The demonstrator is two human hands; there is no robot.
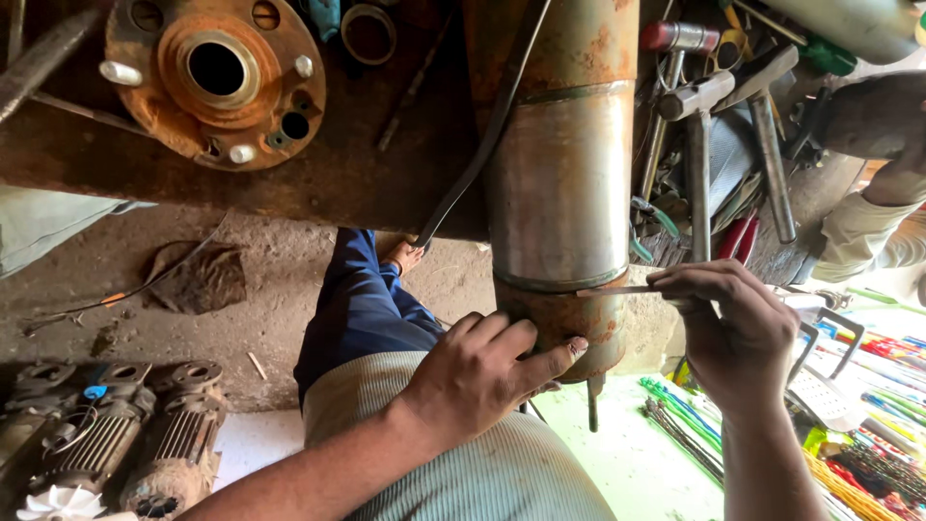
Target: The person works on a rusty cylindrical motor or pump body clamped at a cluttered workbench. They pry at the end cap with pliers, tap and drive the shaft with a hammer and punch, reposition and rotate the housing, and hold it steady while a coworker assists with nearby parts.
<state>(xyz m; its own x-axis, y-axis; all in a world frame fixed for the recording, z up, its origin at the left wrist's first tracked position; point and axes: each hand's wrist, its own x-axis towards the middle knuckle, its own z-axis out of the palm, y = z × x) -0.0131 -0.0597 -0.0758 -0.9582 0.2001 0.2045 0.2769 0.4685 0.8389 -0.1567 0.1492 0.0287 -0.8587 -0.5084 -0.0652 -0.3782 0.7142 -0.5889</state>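
Observation:
A thick metal cylinder (pixel 559 183), rusty at both ends and bare steel in the middle, lies on a rusty workbench (pixel 318 183) and overhangs its near edge. My left hand (pixel 482 371) grips the rusty near end of the cylinder from the left, thumb pressed on it. My right hand (pixel 728 333) pinches a thin flat metal strip (pixel 617 289) and holds its tip against the seam between the steel band and the rusty end.
A rusty flanged hub (pixel 217 77) sits at the bench's back left. Hammers (pixel 704 116), pliers and other tools are piled to the right of the cylinder. Finned motor housings (pixel 116 434) lie on the dirt floor at lower left. Another person's arm (pixel 868 222) is at the right edge.

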